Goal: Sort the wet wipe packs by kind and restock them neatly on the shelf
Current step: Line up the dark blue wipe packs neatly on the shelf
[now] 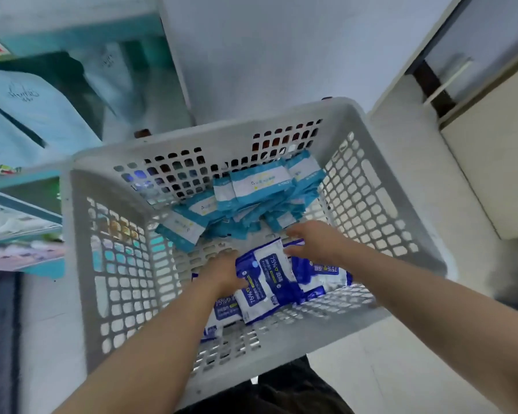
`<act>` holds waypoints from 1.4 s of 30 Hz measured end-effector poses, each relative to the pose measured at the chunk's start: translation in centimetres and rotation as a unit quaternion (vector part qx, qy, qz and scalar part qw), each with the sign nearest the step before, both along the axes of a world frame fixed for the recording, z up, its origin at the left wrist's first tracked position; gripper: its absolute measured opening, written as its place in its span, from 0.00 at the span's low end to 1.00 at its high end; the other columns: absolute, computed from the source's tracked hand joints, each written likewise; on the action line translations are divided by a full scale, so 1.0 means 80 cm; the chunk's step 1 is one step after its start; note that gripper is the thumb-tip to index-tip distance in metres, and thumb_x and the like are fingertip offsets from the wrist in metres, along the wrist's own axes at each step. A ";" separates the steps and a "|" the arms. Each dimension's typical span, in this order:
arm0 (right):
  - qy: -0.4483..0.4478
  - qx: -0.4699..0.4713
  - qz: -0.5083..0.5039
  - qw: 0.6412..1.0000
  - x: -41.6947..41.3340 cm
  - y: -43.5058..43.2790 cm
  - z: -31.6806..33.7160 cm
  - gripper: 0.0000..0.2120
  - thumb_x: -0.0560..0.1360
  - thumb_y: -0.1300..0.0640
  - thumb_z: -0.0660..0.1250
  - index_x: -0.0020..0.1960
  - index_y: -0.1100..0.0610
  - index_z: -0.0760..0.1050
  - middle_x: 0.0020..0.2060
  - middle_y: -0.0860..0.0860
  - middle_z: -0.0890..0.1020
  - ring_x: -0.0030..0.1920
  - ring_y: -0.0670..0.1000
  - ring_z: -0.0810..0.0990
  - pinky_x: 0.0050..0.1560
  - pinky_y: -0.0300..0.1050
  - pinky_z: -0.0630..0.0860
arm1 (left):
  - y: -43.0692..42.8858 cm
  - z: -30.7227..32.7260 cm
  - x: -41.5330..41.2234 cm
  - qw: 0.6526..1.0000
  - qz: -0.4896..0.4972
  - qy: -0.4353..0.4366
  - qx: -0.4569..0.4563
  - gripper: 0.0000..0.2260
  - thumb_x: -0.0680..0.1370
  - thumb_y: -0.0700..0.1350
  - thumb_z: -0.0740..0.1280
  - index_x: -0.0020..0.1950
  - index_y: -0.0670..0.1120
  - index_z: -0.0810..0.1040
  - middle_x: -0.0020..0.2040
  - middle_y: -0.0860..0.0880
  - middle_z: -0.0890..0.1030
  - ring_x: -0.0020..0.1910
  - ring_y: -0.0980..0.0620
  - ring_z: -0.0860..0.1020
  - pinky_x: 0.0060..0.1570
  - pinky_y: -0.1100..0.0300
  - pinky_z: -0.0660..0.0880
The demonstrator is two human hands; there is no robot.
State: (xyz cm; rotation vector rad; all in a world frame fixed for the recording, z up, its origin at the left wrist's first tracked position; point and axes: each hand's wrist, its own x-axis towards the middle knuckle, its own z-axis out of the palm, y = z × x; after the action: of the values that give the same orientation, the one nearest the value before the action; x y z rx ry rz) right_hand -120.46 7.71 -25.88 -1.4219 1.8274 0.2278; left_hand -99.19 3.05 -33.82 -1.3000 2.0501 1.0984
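A white perforated basket (108, 204) sits on the floor below me. Its far half holds a heap of several teal-and-white wipe packs (260, 186). Near me lie several dark blue packs marked 75% (320, 273). My left hand (225, 271) grips the left edge of a stack of dark blue packs (266, 282). My right hand (314, 242) rests on the top right of that same stack, fingers spread over it. Both hands are inside the basket.
A teal shelf unit (24, 180) stands at the left, with pale blue boxes (33, 109) on one level and blurred goods lower down. A white wall is ahead. A beige cabinet (491, 162) is at the right. Pale floor surrounds the basket.
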 end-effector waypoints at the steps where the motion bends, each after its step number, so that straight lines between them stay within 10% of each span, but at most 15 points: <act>1: -0.009 0.011 0.014 1.000 -0.005 -0.008 -0.011 0.27 0.77 0.47 0.66 0.72 0.55 0.68 0.69 0.52 0.73 0.67 0.53 0.72 0.66 0.46 0.68 | 0.000 -0.004 -0.001 1.000 0.007 -0.006 -0.007 0.26 0.70 0.54 0.74 0.63 0.47 0.71 0.61 0.45 0.75 0.57 0.46 0.74 0.51 0.57 0.71; 10: -0.047 0.063 0.120 0.990 -0.003 -0.034 -0.082 0.34 0.74 0.46 0.70 0.75 0.55 0.62 0.69 0.56 0.70 0.67 0.56 0.70 0.66 0.49 0.69 | -0.017 0.019 0.016 0.989 0.131 0.010 0.067 0.15 0.71 0.48 0.76 0.53 0.46 0.77 0.48 0.49 0.77 0.47 0.49 0.76 0.45 0.58 0.70; 16: 0.006 0.016 0.206 0.978 0.015 -0.030 -0.102 0.21 0.71 0.46 0.72 0.61 0.52 0.76 0.60 0.54 0.73 0.62 0.57 0.69 0.58 0.48 0.68 | -0.027 0.059 0.041 0.980 0.180 0.022 0.085 0.11 0.71 0.45 0.75 0.50 0.49 0.78 0.45 0.50 0.81 0.42 0.52 0.79 0.42 0.60 0.74; 23: -0.187 0.013 -0.044 0.981 -0.008 -0.037 -0.060 0.08 0.75 0.57 0.70 0.49 0.54 0.71 0.39 0.49 0.76 0.37 0.47 0.75 0.34 0.39 0.69 | -0.004 0.038 0.042 0.990 0.087 -0.062 0.091 0.14 0.75 0.46 0.71 0.59 0.44 0.76 0.51 0.47 0.78 0.46 0.49 0.76 0.44 0.60 0.69; 27: -0.232 0.040 -0.149 0.960 -0.039 -0.029 -0.039 0.09 0.76 0.62 0.68 0.55 0.59 0.72 0.46 0.57 0.83 0.42 0.52 0.82 0.43 0.48 0.80 | -0.001 0.028 0.033 0.992 0.084 -0.036 0.085 0.17 0.74 0.45 0.72 0.61 0.45 0.75 0.55 0.47 0.79 0.49 0.49 0.77 0.47 0.60 0.71; 36: -0.053 0.092 -0.026 0.994 -0.076 -0.004 -0.040 0.18 0.74 0.61 0.68 0.62 0.55 0.70 0.56 0.54 0.78 0.50 0.53 0.79 0.45 0.46 0.79 | 0.002 0.019 0.013 0.996 0.011 -0.051 0.079 0.20 0.69 0.46 0.76 0.58 0.48 0.76 0.54 0.49 0.78 0.49 0.51 0.75 0.48 0.59 0.72; 42: 0.044 0.118 0.076 0.989 -0.071 0.003 -0.055 0.33 0.70 0.53 0.75 0.71 0.57 0.65 0.65 0.55 0.73 0.61 0.55 0.75 0.53 0.45 0.73 | -0.007 0.031 0.010 0.984 0.152 0.027 0.086 0.16 0.69 0.43 0.76 0.52 0.50 0.75 0.50 0.49 0.81 0.48 0.50 0.79 0.48 0.58 0.74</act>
State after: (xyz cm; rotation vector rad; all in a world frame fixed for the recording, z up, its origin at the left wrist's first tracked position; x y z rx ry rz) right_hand -126.15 7.96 -30.27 -1.4025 1.6989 0.5738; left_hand -98.40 2.48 -31.31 -1.5423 1.7837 1.4241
